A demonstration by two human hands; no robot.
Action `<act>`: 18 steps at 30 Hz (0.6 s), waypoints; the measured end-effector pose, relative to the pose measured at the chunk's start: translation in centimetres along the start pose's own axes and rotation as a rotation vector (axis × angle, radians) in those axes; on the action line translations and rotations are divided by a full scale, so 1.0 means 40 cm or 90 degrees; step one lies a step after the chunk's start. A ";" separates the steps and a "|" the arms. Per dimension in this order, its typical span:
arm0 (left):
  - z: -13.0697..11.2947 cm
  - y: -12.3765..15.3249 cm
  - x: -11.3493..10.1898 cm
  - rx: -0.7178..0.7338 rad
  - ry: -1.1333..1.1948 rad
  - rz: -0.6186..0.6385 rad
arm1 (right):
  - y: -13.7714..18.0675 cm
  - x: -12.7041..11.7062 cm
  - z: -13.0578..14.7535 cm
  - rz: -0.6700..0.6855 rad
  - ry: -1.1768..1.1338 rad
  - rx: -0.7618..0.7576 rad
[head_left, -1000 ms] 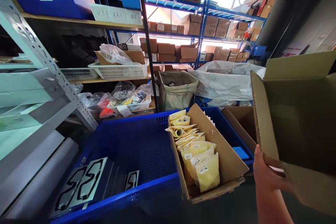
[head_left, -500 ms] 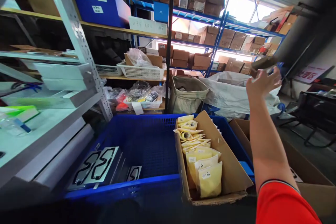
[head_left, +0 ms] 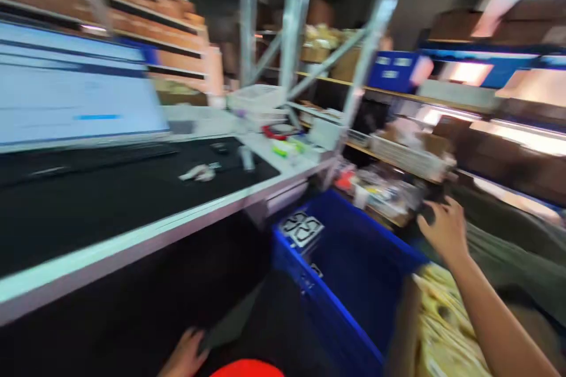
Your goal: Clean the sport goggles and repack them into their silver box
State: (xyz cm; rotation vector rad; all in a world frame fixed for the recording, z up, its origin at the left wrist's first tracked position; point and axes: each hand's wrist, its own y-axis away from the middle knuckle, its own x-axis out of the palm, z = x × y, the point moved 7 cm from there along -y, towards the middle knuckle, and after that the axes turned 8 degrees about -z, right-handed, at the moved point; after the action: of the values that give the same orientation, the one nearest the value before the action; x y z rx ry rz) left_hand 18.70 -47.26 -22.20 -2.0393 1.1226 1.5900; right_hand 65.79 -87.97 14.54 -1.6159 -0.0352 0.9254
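My right hand (head_left: 444, 232) is raised at the right, fingers apart and curved, with nothing seen in it. It hovers in front of the shelves, above a cardboard box (head_left: 404, 324) of yellow packets (head_left: 451, 318). My left hand (head_left: 188, 353) is low at the bottom edge, beside a patch of red clothing. Blur and the frame's edge hide most of its fingers. Left of the yellow packets stands a large blue crate (head_left: 349, 312). White cards with black outlined shapes (head_left: 303, 228) lie in its far left corner.
A worktable (head_left: 132, 230) with a black mat runs along the left, carrying a monitor (head_left: 75, 85) and a small crumpled white item (head_left: 198, 172). White baskets (head_left: 259, 97) stand at its far end. Shelves with a blue bin (head_left: 391, 70) and white basket (head_left: 409, 153) rise behind.
My view has swung left, bringing the worktable, monitor and my left hand into sight. My right hand has come down; the blurred brown object at its fingertips no longer shows.
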 end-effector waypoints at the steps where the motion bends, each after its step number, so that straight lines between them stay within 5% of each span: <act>1: 0.027 0.029 -0.014 -0.030 0.043 -0.014 | 0.005 0.068 0.070 0.015 -0.039 -0.054; 4: 0.126 0.110 -0.077 -0.136 0.148 -0.095 | 0.013 0.230 0.335 0.027 -0.186 -0.213; 6: 0.195 0.172 -0.120 -0.184 0.202 -0.150 | 0.027 0.277 0.551 0.031 -0.301 -0.311; 12: 0.338 0.384 -0.203 -0.264 0.281 -0.306 | 0.130 0.194 1.154 0.032 -0.450 -0.562; 15: 0.395 0.473 -0.223 -0.314 0.292 -0.362 | 0.175 0.177 1.376 0.030 -0.497 -0.619; 18: 0.447 0.539 -0.254 -0.363 0.293 -0.420 | 0.184 0.226 1.556 0.025 -0.590 -0.621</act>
State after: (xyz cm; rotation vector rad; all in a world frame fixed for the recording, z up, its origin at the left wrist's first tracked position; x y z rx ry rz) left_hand -9.96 -45.25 -14.23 -2.8275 0.0094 1.1975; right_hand 32.94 -34.63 5.36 -1.8594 -1.2582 1.7766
